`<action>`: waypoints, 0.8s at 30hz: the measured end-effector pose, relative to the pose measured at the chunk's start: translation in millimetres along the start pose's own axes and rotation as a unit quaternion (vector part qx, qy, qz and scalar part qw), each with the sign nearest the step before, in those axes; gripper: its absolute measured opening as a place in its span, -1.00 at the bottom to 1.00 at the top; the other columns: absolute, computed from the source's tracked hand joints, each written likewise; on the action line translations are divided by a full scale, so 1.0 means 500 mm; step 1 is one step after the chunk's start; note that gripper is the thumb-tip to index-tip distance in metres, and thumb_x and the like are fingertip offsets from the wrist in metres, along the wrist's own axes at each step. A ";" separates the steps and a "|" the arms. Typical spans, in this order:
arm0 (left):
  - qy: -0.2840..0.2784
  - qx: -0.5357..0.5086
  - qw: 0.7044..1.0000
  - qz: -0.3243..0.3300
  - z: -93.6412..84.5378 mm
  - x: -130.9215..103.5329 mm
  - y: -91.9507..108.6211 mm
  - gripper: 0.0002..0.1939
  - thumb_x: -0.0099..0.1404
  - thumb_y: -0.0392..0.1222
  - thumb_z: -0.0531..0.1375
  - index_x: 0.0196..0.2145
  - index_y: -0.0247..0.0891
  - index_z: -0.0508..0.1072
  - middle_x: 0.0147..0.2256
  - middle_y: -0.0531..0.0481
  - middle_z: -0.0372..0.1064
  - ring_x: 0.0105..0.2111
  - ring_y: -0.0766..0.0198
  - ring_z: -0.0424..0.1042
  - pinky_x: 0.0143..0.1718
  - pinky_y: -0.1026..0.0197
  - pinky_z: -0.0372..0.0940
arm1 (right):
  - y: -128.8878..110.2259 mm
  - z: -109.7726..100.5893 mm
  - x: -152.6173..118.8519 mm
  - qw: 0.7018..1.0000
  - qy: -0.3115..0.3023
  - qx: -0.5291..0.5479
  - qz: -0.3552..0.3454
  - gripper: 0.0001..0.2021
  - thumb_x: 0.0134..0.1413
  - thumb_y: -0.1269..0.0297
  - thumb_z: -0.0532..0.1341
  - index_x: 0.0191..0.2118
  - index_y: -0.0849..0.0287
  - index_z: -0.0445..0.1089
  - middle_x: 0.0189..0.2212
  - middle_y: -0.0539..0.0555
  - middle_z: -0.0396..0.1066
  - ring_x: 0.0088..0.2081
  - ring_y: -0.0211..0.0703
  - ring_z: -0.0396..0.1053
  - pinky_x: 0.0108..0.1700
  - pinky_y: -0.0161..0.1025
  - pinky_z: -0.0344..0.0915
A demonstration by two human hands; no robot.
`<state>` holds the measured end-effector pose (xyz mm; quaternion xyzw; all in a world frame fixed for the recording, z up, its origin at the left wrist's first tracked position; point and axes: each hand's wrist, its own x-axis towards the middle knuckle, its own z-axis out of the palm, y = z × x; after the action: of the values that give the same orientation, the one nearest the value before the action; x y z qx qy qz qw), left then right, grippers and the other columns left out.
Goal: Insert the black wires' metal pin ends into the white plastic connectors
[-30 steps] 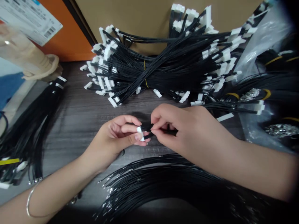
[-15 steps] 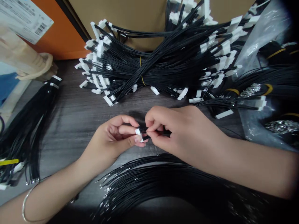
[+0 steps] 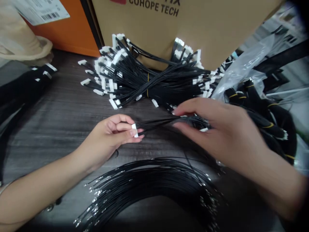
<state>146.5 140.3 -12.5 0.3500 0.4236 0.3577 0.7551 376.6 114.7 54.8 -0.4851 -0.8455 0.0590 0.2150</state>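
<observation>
right hand [image 3: 217, 125] has moved back along the black wires [image 3: 166, 120], spread loosely around them; left hand [image 3: 113, 130] pinches the white connector [image 3: 134, 130], which could slip if a wire snags.

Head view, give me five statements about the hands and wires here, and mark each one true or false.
1. The left hand holds a white connector. True.
2. The right hand pinches the white connector. False: its thumb and fingertips stand apart, away from it.
3. A yellow band crosses the bundle of black wires. True.
4. The box marked COHOPE TECH is orange. False: it is brown.
5. Loose wires with shiny ends lie near the bottom of the view. True.
</observation>
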 end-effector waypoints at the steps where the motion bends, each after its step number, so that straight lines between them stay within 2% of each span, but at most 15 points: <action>1: 0.003 -0.022 1.000 0.000 -0.002 0.001 0.001 -0.81 0.08 -0.43 0.31 -0.34 -0.30 0.41 -0.46 0.05 0.53 -0.29 0.25 0.53 -0.18 0.20 0.46 | 0.003 -0.021 -0.012 1.000 -0.007 -0.023 0.000 -0.90 0.08 0.44 0.18 -0.24 0.22 0.35 -0.29 0.04 0.42 -0.25 -0.28 0.37 -0.19 -0.37 0.27; 4: 0.002 -0.052 0.999 -0.008 -0.004 0.004 0.004 -0.83 0.10 -0.44 0.29 -0.34 -0.31 0.42 -0.45 0.03 0.52 -0.32 0.29 0.53 -0.16 0.19 0.45 | 0.012 -0.056 -0.060 0.992 -0.109 -0.044 -0.042 -0.84 0.15 0.47 0.07 -0.18 0.19 0.34 -0.23 0.06 0.36 -0.23 -0.28 0.35 -0.18 -0.35 0.28; 7: 0.000 -0.056 0.998 -0.010 -0.002 0.005 0.006 -0.84 0.10 -0.44 0.28 -0.34 -0.31 0.43 -0.44 0.03 0.52 -0.33 0.29 0.53 -0.15 0.21 0.44 | 0.022 -0.049 -0.099 0.962 -0.248 -0.043 -0.102 -0.74 0.19 0.50 -0.03 -0.12 0.17 0.34 -0.17 0.10 0.31 -0.17 -0.19 0.29 -0.14 -0.24 0.28; 9: 0.002 -0.051 0.999 -0.007 -0.001 0.005 0.006 -0.85 0.11 -0.43 0.28 -0.34 -0.30 0.43 -0.44 0.04 0.52 -0.34 0.30 0.52 -0.15 0.21 0.44 | 0.033 -0.033 -0.108 0.943 -0.297 -0.063 -0.133 -0.72 0.20 0.50 -0.05 -0.14 0.16 0.37 -0.19 0.12 0.31 -0.16 -0.13 0.26 -0.14 -0.16 0.27; 15: 0.014 -0.021 1.000 -0.008 -0.001 0.006 0.006 -0.86 0.12 -0.40 0.29 -0.35 -0.27 0.45 -0.43 0.05 0.51 -0.34 0.32 0.52 -0.17 0.25 0.45 | 0.067 -0.012 -0.084 0.918 -0.359 -0.075 -0.148 -0.77 0.24 0.36 0.00 -0.33 0.15 0.40 -0.27 0.08 0.30 -0.22 -0.15 0.21 -0.17 -0.15 0.20; 18: 0.019 -0.008 1.000 -0.011 -0.001 0.006 0.007 -0.86 0.10 -0.37 0.31 -0.35 -0.26 0.45 -0.42 0.04 0.51 -0.33 0.30 0.52 -0.19 0.27 0.46 | 0.071 -0.014 -0.081 0.907 -0.377 -0.086 -0.168 -0.77 0.25 0.39 -0.02 -0.34 0.19 0.37 -0.25 0.08 0.30 -0.19 -0.14 0.20 -0.13 -0.14 0.20; 21: 0.026 0.001 1.000 -0.011 -0.003 0.007 0.007 -0.84 0.08 -0.36 0.32 -0.34 -0.26 0.46 -0.41 0.04 0.50 -0.32 0.29 0.52 -0.19 0.26 0.46 | 0.073 -0.020 -0.088 0.902 -0.361 -0.124 -0.201 -0.74 0.24 0.46 -0.07 -0.28 0.22 0.36 -0.20 0.11 0.31 -0.11 -0.10 0.21 -0.06 -0.10 0.20; 24: 0.021 0.004 1.000 -0.014 -0.004 0.007 0.007 -0.84 0.08 -0.36 0.32 -0.34 -0.25 0.46 -0.41 0.06 0.50 -0.32 0.30 0.51 -0.19 0.26 0.46 | 0.077 -0.040 -0.094 0.915 -0.309 -0.149 -0.210 -0.74 0.24 0.48 -0.07 -0.22 0.25 0.36 -0.16 0.16 0.34 -0.04 -0.04 0.21 -0.04 -0.07 0.21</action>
<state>145.4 145.2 -11.6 0.3396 0.4453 0.3526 0.7497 436.3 92.9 46.7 -0.2801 -0.9513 0.0329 -0.1247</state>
